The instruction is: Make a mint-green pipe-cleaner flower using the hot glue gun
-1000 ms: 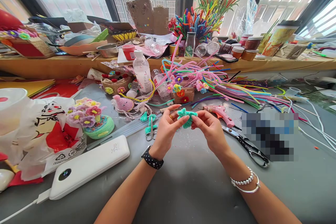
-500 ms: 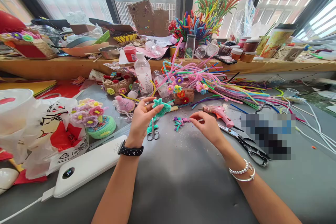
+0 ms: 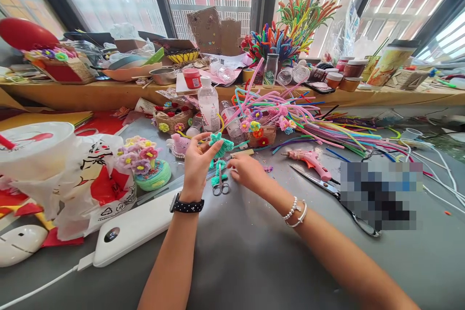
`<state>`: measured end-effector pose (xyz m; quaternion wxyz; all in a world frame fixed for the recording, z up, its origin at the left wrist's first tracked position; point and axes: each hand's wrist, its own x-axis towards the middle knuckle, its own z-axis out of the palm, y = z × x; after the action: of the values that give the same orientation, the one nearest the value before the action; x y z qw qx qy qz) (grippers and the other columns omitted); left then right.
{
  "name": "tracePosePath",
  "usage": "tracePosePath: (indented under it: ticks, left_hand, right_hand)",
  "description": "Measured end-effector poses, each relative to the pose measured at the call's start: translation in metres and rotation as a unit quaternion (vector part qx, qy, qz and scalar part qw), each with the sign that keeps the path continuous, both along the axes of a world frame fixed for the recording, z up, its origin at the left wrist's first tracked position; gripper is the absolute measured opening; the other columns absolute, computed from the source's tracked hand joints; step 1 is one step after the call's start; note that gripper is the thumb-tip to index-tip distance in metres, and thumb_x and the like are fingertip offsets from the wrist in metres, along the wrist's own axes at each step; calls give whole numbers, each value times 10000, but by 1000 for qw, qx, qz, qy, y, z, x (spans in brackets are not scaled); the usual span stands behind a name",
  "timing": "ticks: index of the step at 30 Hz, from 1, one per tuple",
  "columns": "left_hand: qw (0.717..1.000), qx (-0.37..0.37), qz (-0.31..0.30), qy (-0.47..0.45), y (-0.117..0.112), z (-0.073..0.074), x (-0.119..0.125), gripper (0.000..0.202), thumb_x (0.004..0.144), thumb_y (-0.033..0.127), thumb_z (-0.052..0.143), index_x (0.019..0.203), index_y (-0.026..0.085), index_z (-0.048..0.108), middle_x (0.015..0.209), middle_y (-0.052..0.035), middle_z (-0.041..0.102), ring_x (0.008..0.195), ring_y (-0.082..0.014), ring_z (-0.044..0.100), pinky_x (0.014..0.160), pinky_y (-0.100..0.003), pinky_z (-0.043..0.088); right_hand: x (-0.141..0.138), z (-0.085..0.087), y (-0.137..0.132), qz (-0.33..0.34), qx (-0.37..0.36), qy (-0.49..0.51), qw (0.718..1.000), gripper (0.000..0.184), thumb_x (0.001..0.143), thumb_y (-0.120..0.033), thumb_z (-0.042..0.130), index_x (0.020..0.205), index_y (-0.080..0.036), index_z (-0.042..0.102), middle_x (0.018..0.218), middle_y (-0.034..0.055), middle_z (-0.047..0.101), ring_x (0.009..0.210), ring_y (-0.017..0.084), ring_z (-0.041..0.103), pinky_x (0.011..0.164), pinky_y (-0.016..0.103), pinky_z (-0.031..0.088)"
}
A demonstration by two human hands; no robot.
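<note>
The step in hand appears to be working on a fuzzy teal piece [image 3: 222, 145], held up above the bench [image 3: 254, 252] between the thumb and fingers of the left hand [image 3: 198, 167]. The right hand [image 3: 250, 174] is low over the bench with its fingers curled, just beside the small scissors [image 3: 220, 182]; whether it grips anything, I cannot tell. If those scissors are what it is after, the move calls for fingertips at the metal loops and care not to drag along the teal scraps [image 3: 215, 180] around the blades. The piece itself looks soft and plush, with a ragged, pointed upper edge, so a light pinch should keep it from flattening. A tiny purple scrap [image 3: 268, 169] lies beyond the right wrist, with fine crumbs scattered on the smooth grey bench. Further right are a pink plastic glue gun [image 3: 310, 161] and big scissors [image 3: 323, 184] with long, shiny blades. Behind the hands, thin fuzzy pipe cleaners [image 3: 327, 128] fan out in a loose heap beside a small woven basket [image 3: 267, 134] trimmed with puffy, rounded flowers [image 3: 257, 125].
</note>
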<state>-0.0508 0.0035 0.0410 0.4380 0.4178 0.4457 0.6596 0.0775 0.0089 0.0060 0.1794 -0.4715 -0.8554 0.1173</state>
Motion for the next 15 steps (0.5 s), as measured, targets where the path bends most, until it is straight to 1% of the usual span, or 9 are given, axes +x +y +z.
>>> tracePosePath:
  ticks: [3, 5, 9, 12, 15]
  left_hand:
    - [1000, 3, -4, -6, 1, -2, 0, 455, 558, 246, 744, 936, 157, 508, 723, 16, 635, 644, -97, 613, 614, -199, 460]
    - [1000, 4, -10, -7, 1, -3, 0, 465, 558, 257, 743, 942, 155, 502, 712, 19, 628, 634, -98, 609, 609, -204, 462]
    - [1000, 6, -5, 0, 2, -4, 0, 491, 552, 291, 740, 959, 154, 503, 723, 13, 621, 654, -112, 611, 614, -220, 467]
    - [1000, 4, 8, 11, 3, -5, -1, 485, 554, 295, 737, 962, 157, 512, 737, 12, 611, 661, -112, 608, 613, -218, 465]
    - [1000, 7, 14, 18, 4, -6, -2, 473, 562, 294, 733, 959, 156, 515, 759, 8, 605, 668, -105, 603, 617, -211, 464]
  right_hand:
    - [-6, -3, 0, 33, -5, -5, 999, 167, 693, -147, 585, 847, -178, 643, 846, 62, 596, 845, 191, 539, 682, 259, 403]
    - [-8, -5, -1, 41, -16, 9, 999, 157, 682, -165, 609, 836, -169, 637, 859, 66, 583, 824, 187, 536, 668, 260, 404]
    - [-11, -8, 1, 42, -46, 48, 997, 46, 694, -153, 614, 740, -154, 613, 818, 64, 582, 780, 177, 536, 640, 264, 397]
    - [-10, -5, 4, 40, -59, 71, 995, 40, 692, -118, 598, 709, -150, 582, 744, 38, 597, 721, 150, 545, 624, 246, 404]
    - [-6, 1, 8, 29, -70, 103, 992, 68, 708, -118, 567, 767, -151, 558, 722, 19, 610, 663, 119, 555, 594, 222, 421]
